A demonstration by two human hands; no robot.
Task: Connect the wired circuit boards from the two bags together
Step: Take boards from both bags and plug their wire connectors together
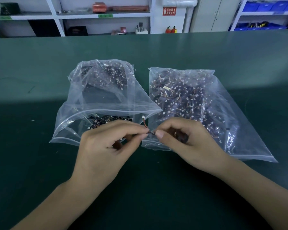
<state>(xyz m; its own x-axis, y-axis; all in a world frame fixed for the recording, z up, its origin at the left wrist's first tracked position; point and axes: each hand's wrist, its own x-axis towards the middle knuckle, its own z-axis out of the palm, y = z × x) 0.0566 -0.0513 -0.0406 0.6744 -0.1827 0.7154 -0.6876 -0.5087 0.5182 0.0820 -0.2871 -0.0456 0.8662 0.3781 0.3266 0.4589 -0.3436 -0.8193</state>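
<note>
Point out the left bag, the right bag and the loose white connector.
left bag (96, 98), head view, upper plastic face
right bag (223, 103), head view, plastic face
white connector (143, 116), head view, its housing

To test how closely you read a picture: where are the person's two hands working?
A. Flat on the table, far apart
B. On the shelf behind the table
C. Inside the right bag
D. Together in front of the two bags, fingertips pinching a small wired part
D: the left hand and right hand meet at a small wired part, just in front of the left bag and the right bag.
</note>
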